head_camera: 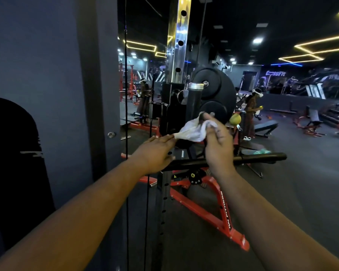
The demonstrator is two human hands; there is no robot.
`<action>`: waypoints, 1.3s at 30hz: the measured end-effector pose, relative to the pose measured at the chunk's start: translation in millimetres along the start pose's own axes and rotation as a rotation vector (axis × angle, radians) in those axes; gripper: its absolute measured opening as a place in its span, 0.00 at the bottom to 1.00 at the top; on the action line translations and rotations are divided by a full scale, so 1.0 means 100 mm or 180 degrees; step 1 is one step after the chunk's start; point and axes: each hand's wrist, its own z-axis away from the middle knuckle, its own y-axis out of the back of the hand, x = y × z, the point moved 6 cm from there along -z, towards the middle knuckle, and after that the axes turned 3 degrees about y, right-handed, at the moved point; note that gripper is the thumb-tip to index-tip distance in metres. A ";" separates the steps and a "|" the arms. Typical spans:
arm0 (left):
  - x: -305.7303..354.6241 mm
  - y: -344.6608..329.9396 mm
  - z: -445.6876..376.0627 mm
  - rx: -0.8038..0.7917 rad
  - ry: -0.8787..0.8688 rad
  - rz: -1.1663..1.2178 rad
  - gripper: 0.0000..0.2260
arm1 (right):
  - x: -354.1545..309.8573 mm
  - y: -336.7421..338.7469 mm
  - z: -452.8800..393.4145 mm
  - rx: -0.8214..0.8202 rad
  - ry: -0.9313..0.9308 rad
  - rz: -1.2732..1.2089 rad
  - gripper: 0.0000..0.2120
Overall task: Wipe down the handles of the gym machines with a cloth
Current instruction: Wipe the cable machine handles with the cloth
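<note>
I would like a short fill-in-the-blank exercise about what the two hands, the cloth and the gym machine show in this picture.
1. The cloth held between both hands is ____ in colour.
2. The right hand grips the cloth, while the left hand pinches its ____ end.
3. The black handle bar lies ____ the hands, not yet touched by the cloth.
4. The machine's base frame is painted ____.

Missing words: white; left; below; red

this was a commercial gym. black weight plates (213,94) hung on a rack with a red steel frame (221,208), benches (266,127) stood on the dark floor, a wall mirror (141,85) reflected more red racks, and a "crossfit" mural (275,73) covered the far wall under yellow strip lights (317,49).
</note>
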 end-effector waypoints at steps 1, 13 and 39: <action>0.04 0.03 0.02 0.0094 -0.0012 0.0066 0.30 | 0.00 -0.11 0.06 -0.0153 -0.0072 0.0033 0.14; 0.11 0.01 0.12 -0.0018 0.0050 0.0372 0.35 | 0.49 0.03 0.35 -0.0628 -0.0175 0.0693 0.12; 0.15 -0.19 0.09 -0.0026 0.0196 0.0863 0.45 | -0.57 -0.24 -0.37 -0.0868 0.2734 0.2561 0.27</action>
